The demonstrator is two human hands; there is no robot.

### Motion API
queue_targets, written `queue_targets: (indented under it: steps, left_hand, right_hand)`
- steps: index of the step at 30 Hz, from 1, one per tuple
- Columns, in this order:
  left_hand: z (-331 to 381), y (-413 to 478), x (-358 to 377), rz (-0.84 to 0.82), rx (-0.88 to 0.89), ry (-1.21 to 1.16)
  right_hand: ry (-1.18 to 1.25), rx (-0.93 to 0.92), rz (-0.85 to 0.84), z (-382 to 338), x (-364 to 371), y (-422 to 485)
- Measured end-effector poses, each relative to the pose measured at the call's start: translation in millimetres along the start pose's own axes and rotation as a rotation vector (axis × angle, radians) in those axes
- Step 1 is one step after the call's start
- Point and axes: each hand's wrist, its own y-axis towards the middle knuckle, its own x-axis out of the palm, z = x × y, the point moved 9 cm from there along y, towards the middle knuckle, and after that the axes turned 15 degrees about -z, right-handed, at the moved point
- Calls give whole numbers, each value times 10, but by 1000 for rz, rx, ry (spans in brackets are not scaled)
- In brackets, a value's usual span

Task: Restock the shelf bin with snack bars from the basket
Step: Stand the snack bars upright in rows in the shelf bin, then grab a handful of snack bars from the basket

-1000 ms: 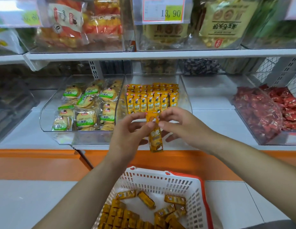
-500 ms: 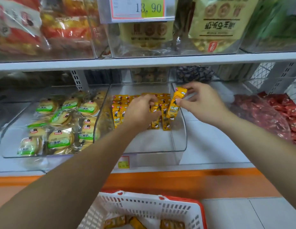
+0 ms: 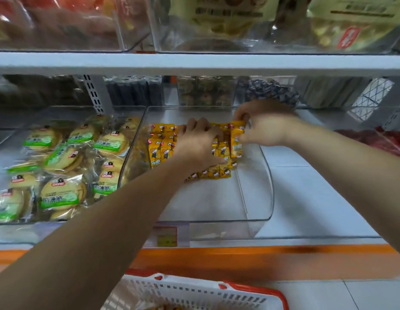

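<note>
Far left: neighbour bin [image 3: 132,153] holds round cookie packs [image 3: 60,193] in crinkly clear film with green labels, not ours. Next over, the shelf bin [image 3: 265,186] is a rigid clear plastic tub with a curved front lip. Its back is filled and its front floor is bare. The snack bars [image 3: 159,152] stand upright at the back in tight rows. They're small, flat, rectangular glossy yellow foil sachets with crimped ends. The left hand [image 3: 197,143] lies palm-down on the row with fingers bent over the bar tops. I can't tell whether it grips one or only braces the stack. Just to its right, one snack bar [image 3: 237,139] is upright at the row's right end, touching its neighbours. The right hand [image 3: 267,127] pinches its top edge between thumb and fingertips. My read on the step: mid-placement, seating this bar into the back row. Next move likely needs the bar pushed down until it stands square, then a release without tipping the row. The foil is slick and the bars are light, so they probably topple easily, so keep the left-hand brace on. Then reach back down to the basket [image 3: 194,291], white perforated plastic with an orange rim, at bottom centre. Its contents are mostly out of frame. Far right: red-wrapped sweets [image 3: 382,142], blurred.
</note>
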Motion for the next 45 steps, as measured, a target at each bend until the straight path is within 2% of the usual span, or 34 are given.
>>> queue_targets:
  steps: [4,8,13,16,21,24,26,30,33,35,39,42,45]
  left_hand:
    - [2,-22,13,-11,-9,-27]
    - [-17,-51,19,-3,12,-56]
    - [-12,-45,-8,-38,18,-54]
    - [-13,-119,-162,-123,13,-130]
    - [100,-950,-777,-73,112,-477]
    - [253,-1773,-920,-188,237,-591]
    - [318,-2234,-766,-344,267,-560]
    - [279,-2848,150,-780,184,-326]
    - [51,-3202,1000,-1083,63,-124]
    - [-138,-3391,1480,-1186,-11,-43]
    - [-425,-3624,2205,-1175,-169,-78]
    - [-671,-3668,2572,-1052,-346,-171]
    - [-904,-3703,2867,-967,-491,-245]
  right_hand:
    - [-91,129,-168,12,169,194]
    - [-242,178,-297,-15,319,371]
    - [-319,229,-368,-69,502,467]
    - [-298,234,-320,-105,447,325]
    - [-167,212,13,-296,92,-379]
    - [21,28,124,-653,2,-994]
    - [155,-111,71,-952,140,-1374]
    - [335,-252,-244,-1445,1001,-1765]
    - [315,-212,-501,-1574,2024,-1834]
    - [294,-181,-628,-1548,2734,-1855]
    - [475,4,-769,-1344,3968,-1777]
    - [624,145,-693,-1245,4569,-1631]
    - [733,168,-603,-1288,5015,-1520]
